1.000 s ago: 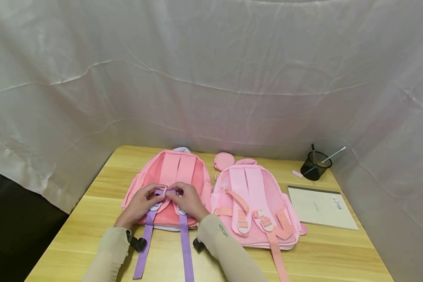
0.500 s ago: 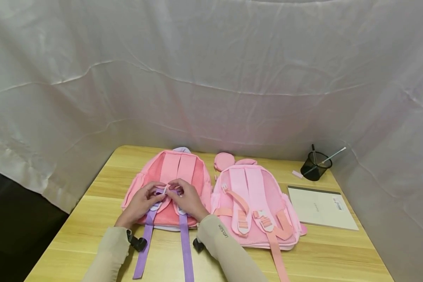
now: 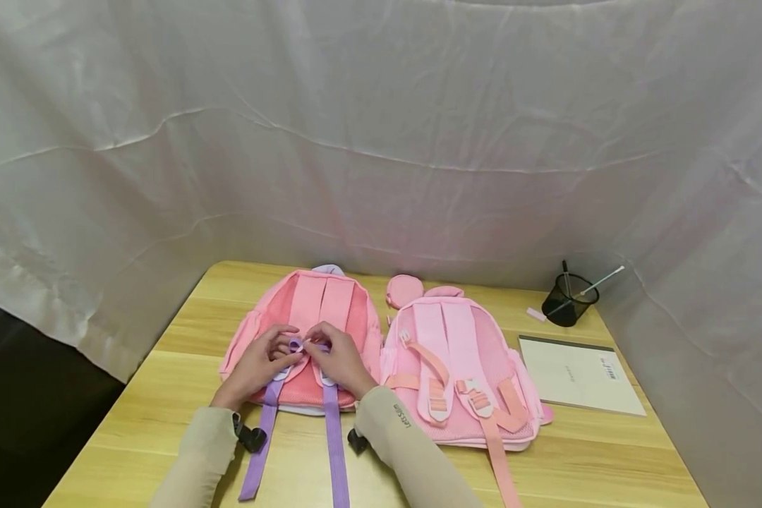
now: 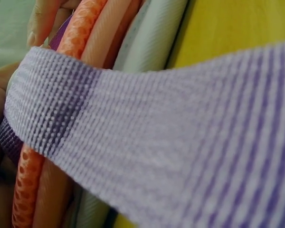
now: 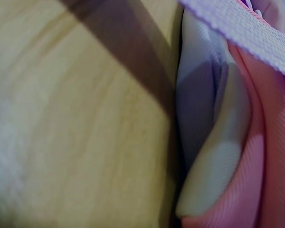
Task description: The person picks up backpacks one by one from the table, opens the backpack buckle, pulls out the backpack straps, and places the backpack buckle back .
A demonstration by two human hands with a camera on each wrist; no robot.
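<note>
A coral-pink backpack (image 3: 338, 303) lies back side up on the table, its shoulder straps facing me. Over its lower middle, my left hand (image 3: 254, 367) and right hand (image 3: 339, 361) meet fingertip to fingertip. Between them are a small white buckle (image 3: 299, 348) and a loop of purple webbing strap (image 3: 295, 343). Left fingers pinch the purple webbing; right thumb and fingers pinch at the buckle. Two loose purple strap ends (image 3: 335, 444) hang toward the table's front. In the left wrist view a purple strap (image 4: 133, 114) crosses close to the camera, hiding much of the left hand.
Right beside it lies a light-pink backpack (image 3: 460, 331) with orange straps and a round pink pouch (image 3: 403, 291). Farther right are a notebook (image 3: 578, 374), a black mesh pen cup (image 3: 565, 307) and a small pink piece (image 3: 536, 314). Grey curtains surround the wooden table (image 3: 165, 395).
The white buckle has tilted from nearly upright, and a purple strap loop now shows between the fingertips. The right hand shifted slightly; both backpacks stay in place.
</note>
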